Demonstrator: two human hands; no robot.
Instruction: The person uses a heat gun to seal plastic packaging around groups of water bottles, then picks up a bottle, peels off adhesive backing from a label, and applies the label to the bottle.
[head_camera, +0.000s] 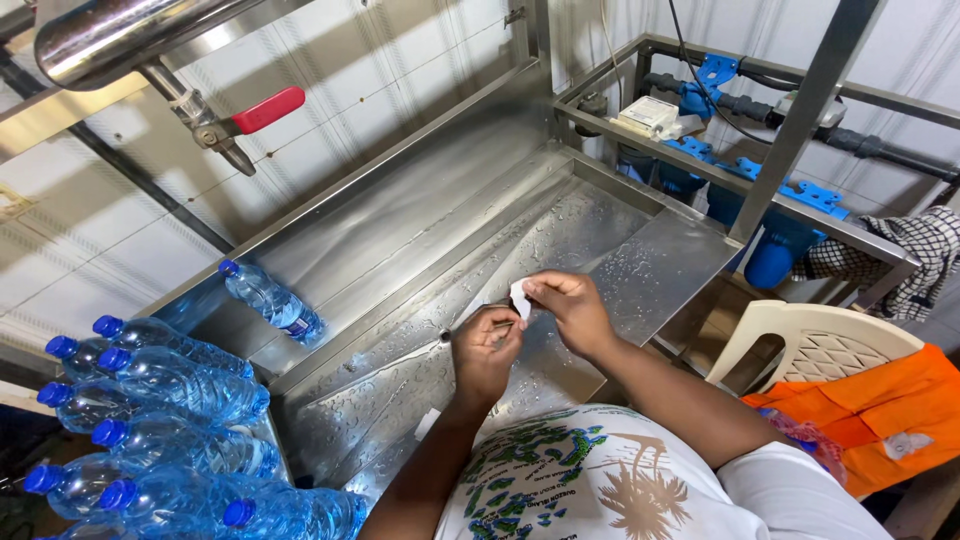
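The person's left hand (485, 350) and right hand (572, 310) meet over the wet, sloping stainless-steel trough (420, 230), just above its lower shelf. The right hand pinches a small white scrap, paper or label by the look of it (520, 298), between thumb and forefinger, the other fingers curled loosely beneath. The left hand is closed around a thin dark tool with a metal tip (478, 322) that lies across its fingers and points left; the tool is small and partly hidden, so I cannot tell what kind it is. The scrap sits just beside the left fingertips, near the tool's right end.

Water drops bead the steel all around the hands. A second small white piece (427, 423) lies flat on the steel beside the left forearm. Further up the slope, well apart from the hands, one clear plastic water bottle with a blue cap (270, 298) lies on its side. At the lower left a heap of like blue-capped bottles (160, 430) is stacked, caps pointing left.

Above hangs a shiny steel pipe with a red-handled valve (262, 110). To the right, behind the trough's frame, stand blue filter housings (775, 255), a cream plastic chair (820, 340) and an orange cloth (880, 410) draped on it.
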